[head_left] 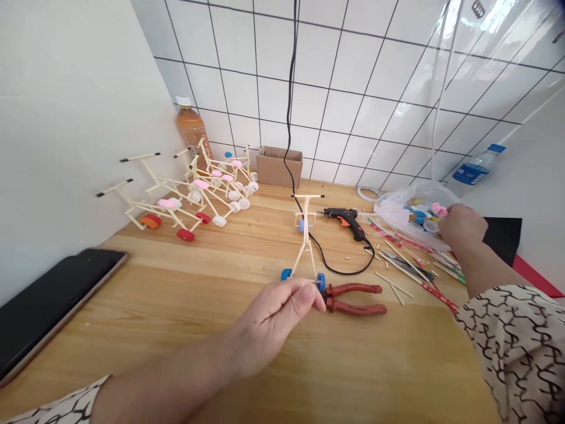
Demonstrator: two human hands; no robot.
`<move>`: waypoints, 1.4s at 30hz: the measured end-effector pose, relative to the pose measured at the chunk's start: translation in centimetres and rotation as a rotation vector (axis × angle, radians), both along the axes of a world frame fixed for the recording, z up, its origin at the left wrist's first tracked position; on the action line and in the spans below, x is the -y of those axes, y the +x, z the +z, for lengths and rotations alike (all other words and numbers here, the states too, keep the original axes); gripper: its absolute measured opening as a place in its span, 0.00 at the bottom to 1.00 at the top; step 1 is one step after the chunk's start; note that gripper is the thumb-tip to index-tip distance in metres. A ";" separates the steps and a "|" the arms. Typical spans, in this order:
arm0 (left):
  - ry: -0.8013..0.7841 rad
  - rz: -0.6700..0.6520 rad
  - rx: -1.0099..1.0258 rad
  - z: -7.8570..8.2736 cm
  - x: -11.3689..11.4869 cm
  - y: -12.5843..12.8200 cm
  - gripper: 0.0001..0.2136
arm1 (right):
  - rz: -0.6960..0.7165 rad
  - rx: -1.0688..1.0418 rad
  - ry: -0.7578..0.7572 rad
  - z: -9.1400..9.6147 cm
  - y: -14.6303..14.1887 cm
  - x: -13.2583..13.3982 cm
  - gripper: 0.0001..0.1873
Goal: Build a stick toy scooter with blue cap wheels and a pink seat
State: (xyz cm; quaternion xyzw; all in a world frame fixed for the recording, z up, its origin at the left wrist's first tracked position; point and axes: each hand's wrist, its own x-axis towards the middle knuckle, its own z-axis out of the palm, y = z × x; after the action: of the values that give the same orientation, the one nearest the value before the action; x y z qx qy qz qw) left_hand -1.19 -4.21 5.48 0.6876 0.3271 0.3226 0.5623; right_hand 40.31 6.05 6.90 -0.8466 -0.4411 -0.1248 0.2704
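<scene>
While your right hand [461, 227] rests curled at the clear plastic bag [397, 215] just right of the black glue gun [346, 221], you can't quite tell whether its fingers grip the pink bottle cap [439, 209] beside them; blue, yellow and white caps fill the bag. Your left hand [282, 321], nearly closed, holds the axle of the wooden stick cart [304, 241], left of the glue gun, between its blue cap wheels. Red-handled pliers [353, 299] lie against that hand's fingertips. Well behind the glue gun stands a cardboard box [273, 168], its contents hidden. Open counter [397, 353] spreads nearer you than the glue gun, with room below both hands before the edge.
</scene>
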 end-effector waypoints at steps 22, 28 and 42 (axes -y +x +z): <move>-0.099 -0.013 0.134 -0.3 0.2 0.1 0.16 | 1.079 -1.307 -0.214 -0.2 -22.0 14.3 0.03; -0.094 -0.038 0.061 -0.1 0.4 0.4 0.13 | 1.160 -1.290 -0.222 -0.4 -22.7 15.4 0.07; 0.146 -0.306 -0.133 1.0 0.6 0.0 0.16 | 1.133 -0.735 -0.037 -1.1 -22.9 16.1 0.12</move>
State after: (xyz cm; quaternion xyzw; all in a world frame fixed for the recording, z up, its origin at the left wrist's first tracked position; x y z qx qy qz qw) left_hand -1.15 -4.82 6.47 0.7881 0.2308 0.2099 0.5306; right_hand 17.38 -10.01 5.79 -0.4766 -0.6981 0.3401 0.4120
